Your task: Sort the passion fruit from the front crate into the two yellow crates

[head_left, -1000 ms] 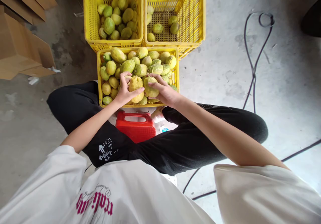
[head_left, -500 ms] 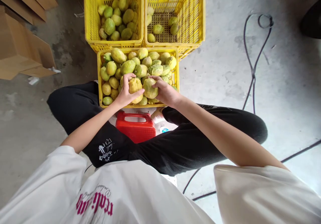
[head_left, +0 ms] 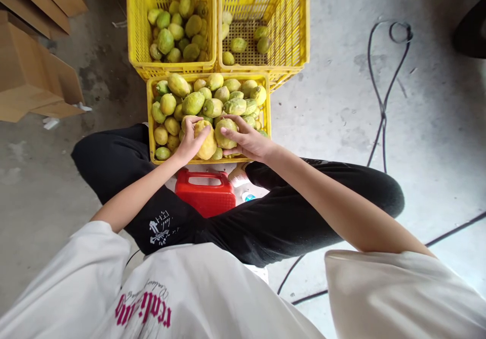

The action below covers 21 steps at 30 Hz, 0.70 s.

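My left hand is closed around the left side of a bumpy yellow fruit, its thumb lying across the top. Right beside it, my right hand grips a rounder yellow-green fruit, thumb on the near face and fingers curled over the far side. The two fruits are close together, just above the near part of a shallow yellow crate. That crate is full of similar egg-shaped yellow-green fruits, partly hidden by my hands.
Behind stand two deeper yellow crates: the left one has a pile of fruits, the right one only several. A red plastic stool or case sits between my legs. Cardboard is at left, a black cable at right.
Both hands have shifted their grip on the fruits. The left thumb has moved up over the yellow fruit, and the right thumb and fingers have spread further round the other fruit.
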{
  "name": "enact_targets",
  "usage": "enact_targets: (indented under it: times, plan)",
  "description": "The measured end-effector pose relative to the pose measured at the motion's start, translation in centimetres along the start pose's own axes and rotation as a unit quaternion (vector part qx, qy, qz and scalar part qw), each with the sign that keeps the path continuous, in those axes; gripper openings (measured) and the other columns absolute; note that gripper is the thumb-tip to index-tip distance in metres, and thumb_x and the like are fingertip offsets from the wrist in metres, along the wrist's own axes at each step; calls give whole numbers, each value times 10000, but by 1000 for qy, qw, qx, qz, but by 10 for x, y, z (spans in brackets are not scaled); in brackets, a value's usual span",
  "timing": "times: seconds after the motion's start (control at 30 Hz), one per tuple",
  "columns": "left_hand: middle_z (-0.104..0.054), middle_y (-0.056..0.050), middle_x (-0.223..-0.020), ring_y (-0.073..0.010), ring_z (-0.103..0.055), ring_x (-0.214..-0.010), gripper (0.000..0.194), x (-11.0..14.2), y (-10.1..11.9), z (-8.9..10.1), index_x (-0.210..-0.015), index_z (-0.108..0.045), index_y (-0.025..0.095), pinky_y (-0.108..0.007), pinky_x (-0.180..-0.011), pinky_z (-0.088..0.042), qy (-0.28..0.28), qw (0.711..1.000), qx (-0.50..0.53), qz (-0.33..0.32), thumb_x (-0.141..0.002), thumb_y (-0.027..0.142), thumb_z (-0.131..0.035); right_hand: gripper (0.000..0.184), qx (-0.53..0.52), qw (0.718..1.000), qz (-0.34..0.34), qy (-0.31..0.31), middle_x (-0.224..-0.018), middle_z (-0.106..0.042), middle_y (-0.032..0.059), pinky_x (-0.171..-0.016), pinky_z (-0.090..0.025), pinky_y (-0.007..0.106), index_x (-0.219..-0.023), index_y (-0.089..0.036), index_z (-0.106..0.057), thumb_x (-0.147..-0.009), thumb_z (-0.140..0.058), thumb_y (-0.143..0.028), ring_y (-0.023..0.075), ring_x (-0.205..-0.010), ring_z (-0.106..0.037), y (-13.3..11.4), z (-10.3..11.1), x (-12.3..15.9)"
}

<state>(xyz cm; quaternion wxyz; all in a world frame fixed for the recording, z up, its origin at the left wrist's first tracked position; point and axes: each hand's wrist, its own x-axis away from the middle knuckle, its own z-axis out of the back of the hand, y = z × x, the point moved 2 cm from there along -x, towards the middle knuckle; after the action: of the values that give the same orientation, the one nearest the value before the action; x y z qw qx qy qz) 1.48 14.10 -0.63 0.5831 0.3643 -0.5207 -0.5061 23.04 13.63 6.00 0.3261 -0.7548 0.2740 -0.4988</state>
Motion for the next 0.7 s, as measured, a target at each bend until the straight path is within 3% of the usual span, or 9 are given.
enact_targets:
  times: [0.13, 0.27, 0.37, 0.47, 0.6, 0.7]
  plan:
    - [-689, -112, -1425, -290, -676, -1468, 262, -4, -14, -5, -1239, -549, 295, -537, -1290, -536, 7, 994, 74, 75, -1116, 510, -634, 707, -23, 999, -8, 23, -1430, -603, 29, -904, -794, 464, -1316, -383, -634, -731, -1032, -380, 285, -1310, -698, 3, -1, -1]
    - [-773, -106, -1274, -349, -714, -1436, 322, -6, -14, -7, -1239, -668, 310, -545, -1160, -645, 2, 979, 175, 100, -1083, 588, -621, 564, -66, 995, -46, 53, -1381, -630, 29, -917, -791, 523, -1225, -380, -627, -732, -890, -300, 311, -1279, -720, 6, 1, -6]
    - [-789, -87, -1157, -366, -754, -1362, 367, -6, -2, -6, -1215, -726, 325, -558, -1073, -697, -41, 975, 199, 94, -1047, 641, -645, 495, -88, 993, -51, 58, -1368, -677, 51, -894, -789, 559, -1193, -374, -629, -748, -844, -333, 355, -1251, -745, 5, 6, -11]
    - [-783, -95, -1182, -374, -775, -1325, 411, -6, 12, -5, -1241, -724, 311, -572, -1024, -717, -78, 979, 179, 64, -1037, 664, -669, 525, -90, 993, -37, 64, -1351, -718, 56, -873, -790, 573, -1246, -383, -634, -775, -866, -369, 365, -1231, -766, 2, 11, -12]
    - [-781, -126, -1267, -387, -756, -1413, 473, -11, 20, -3, -1329, -719, 269, -586, -1061, -700, -83, 981, 173, 39, -1097, 669, -617, 664, -71, 996, -17, 51, -1315, -744, 49, -922, -784, 581, -1345, -395, -637, -764, -958, -375, 337, -1185, -813, -2, 11, -8]
    - [-797, -139, -1312, -393, -728, -1486, 479, -14, 18, -3, -1341, -733, 255, -587, -1127, -681, -74, 981, 174, 34, -1102, 657, -627, 687, -45, 998, 17, 40, -1299, -762, 49, -975, -772, 534, -1304, -356, -656, -732, -1033, -399, 317, -1236, -803, -4, 7, -5]
